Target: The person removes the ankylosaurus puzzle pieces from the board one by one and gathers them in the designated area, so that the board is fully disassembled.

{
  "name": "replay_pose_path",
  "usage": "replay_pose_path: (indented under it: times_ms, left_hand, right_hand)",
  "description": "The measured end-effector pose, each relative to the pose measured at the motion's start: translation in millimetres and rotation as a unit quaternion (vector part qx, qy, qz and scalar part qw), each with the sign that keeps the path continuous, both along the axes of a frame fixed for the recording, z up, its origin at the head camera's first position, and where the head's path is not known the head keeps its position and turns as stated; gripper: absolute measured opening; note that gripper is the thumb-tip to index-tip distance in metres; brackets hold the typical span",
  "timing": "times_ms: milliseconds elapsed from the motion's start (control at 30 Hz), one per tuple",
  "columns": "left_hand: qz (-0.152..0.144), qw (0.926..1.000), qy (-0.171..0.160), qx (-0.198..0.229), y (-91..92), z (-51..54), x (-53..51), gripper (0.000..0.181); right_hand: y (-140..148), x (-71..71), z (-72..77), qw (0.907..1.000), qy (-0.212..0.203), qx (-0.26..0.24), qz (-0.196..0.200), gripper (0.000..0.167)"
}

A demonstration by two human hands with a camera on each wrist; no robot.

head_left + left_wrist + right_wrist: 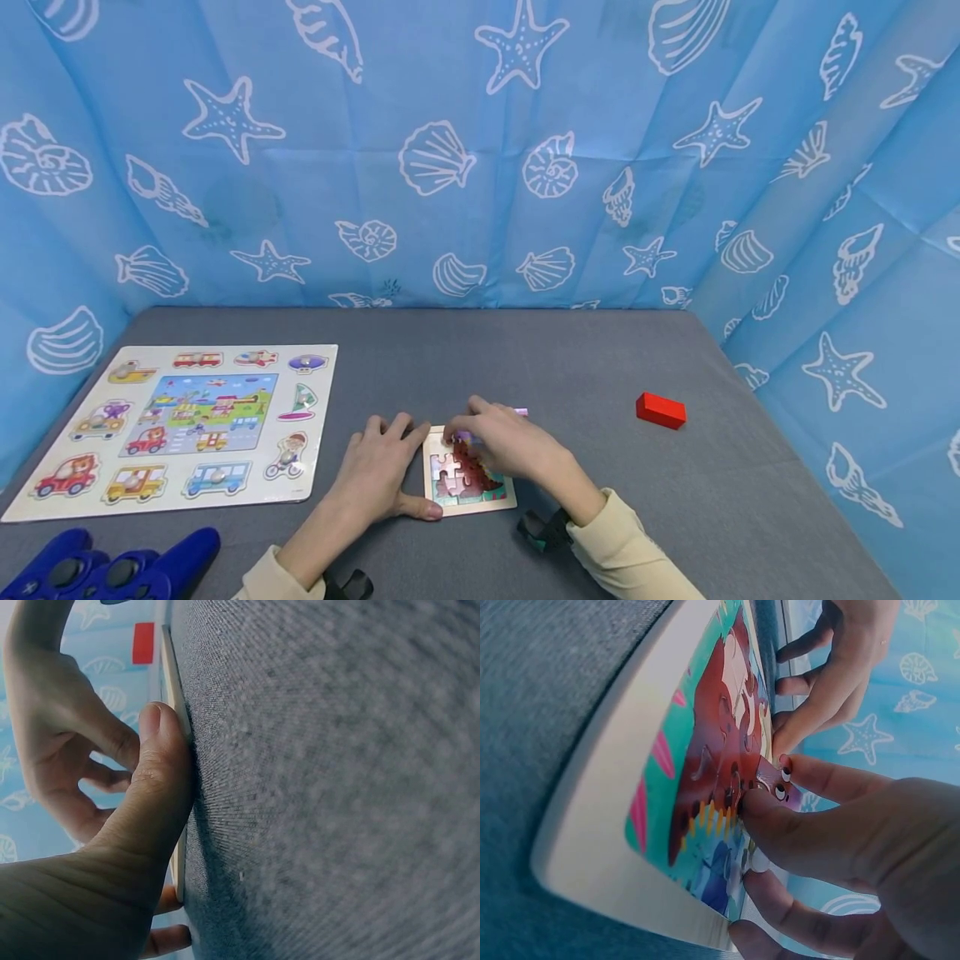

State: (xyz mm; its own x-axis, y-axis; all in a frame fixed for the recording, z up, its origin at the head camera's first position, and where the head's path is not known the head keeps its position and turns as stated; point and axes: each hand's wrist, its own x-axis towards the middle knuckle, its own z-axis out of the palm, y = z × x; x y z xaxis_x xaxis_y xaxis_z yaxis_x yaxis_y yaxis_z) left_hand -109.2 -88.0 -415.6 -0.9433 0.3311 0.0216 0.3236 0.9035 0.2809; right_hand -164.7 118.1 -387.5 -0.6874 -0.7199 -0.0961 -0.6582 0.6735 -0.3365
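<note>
On the grey cloth-covered surface [585, 367], a small pale-wood-framed jigsaw puzzle [480, 506] is lying flat between a person's two hands. The right hand [513, 437] is pinching a brownish-purple puzzle piece printed with eyes [771, 777] between thumb and index finger; I'm not managing to tell whether it's touching the picture below. The left hand [378, 471] is resting against the puzzle's left side, fingers loosely extended, gripping nothing. Further left, a large white vehicle puzzle board [322, 385] is lying beyond a blue game controller [161, 573]. Well off to the right, a red rectangular block [661, 411] is sitting alone.
</note>
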Motion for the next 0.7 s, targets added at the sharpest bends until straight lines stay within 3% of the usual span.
replay_pose_path:
  times_ms: [467, 700]
  left_hand:
    - [0.000, 1.0000, 0.003, 0.000, -0.1, -0.7, -0.1, 0.111]
    - [0.002, 1.0000, -0.005, 0.001, 0.1, -0.2, -0.9, 0.111]
  right_hand:
    - [2.9, -1.9, -5.8, 0.9989, 0.010, -0.031, 0.034, 0.034]
    - [2.9, -1.8, -7.6, 0.9979, 0.030, -0.041, 0.041, 0.022]
